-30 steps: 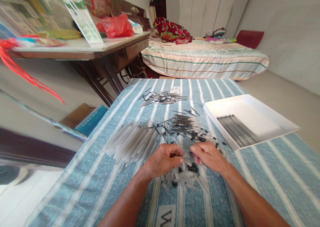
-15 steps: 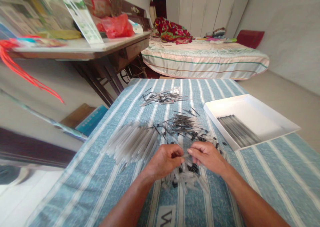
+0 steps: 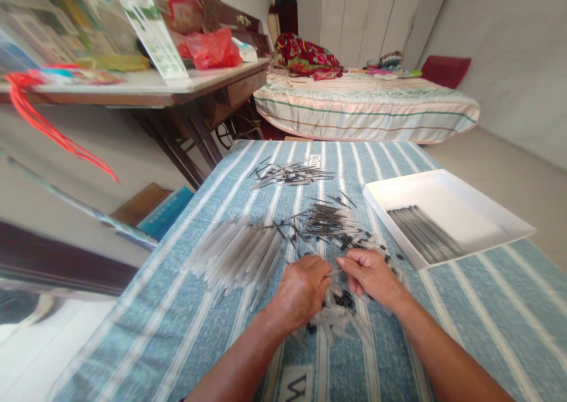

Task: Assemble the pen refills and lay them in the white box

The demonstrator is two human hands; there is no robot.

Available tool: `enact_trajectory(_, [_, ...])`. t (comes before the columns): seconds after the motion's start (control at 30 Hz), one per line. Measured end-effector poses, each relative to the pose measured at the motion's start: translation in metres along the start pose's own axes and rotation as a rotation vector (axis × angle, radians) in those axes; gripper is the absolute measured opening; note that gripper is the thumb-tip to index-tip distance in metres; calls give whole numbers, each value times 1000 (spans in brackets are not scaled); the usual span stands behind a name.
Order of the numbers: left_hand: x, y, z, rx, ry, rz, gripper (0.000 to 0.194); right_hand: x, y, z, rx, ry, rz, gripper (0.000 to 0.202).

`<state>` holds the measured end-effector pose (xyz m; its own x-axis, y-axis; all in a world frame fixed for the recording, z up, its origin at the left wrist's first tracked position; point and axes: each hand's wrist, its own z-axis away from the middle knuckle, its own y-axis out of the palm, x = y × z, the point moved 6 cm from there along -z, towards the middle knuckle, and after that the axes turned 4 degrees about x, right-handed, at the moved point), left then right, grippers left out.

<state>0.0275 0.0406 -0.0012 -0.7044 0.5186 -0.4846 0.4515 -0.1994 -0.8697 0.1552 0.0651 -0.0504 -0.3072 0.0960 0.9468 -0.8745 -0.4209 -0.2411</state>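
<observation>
My left hand (image 3: 305, 290) is closed in a pinch, its back turned up and its fingertips mostly hidden. Facing it, my right hand (image 3: 371, 275) pinches thumb against forefinger. A thin pale sliver shows between the fingertips, too small to name. Beneath and in front of both hands lies a loose heap of short clear pen caps (image 3: 339, 319) with some black pieces among them. Left of my left hand, frosted pen barrels (image 3: 241, 251) lie in a pile. Just beyond the hands is a bunch of thin dark-ended pen refills (image 3: 328, 219).
On the right, a white open box (image 3: 478, 213) holds a row of dark-filled pens (image 3: 420, 231). Another heap of thin refills (image 3: 292, 173) lies farther back on the striped blue cloth (image 3: 177, 331). A wooden desk (image 3: 212, 83) stands at left, a bed (image 3: 367, 104) behind.
My left hand has rolled over, so its back now faces up and hides its fingertips. My right hand has shifted slightly right. The view has moved a little.
</observation>
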Motion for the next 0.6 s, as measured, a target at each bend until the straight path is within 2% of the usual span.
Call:
enact_trajectory(0.13, [4,0,-1,24,-56,52,9,3,-1,0,-20,-31,8,41])
enact_trajectory(0.43, [16,-9,-2,44,-125,179,15,3,-14,1,-123,-92,-38,42])
enact_trajectory(0.53, [23,-9,-2,94,-200,307,16,2,-19,1,-177,-105,-63,42])
enact_trajectory(0.6, [29,-6,0,135,-283,470,16,3,-21,1,-199,-115,-82,42])
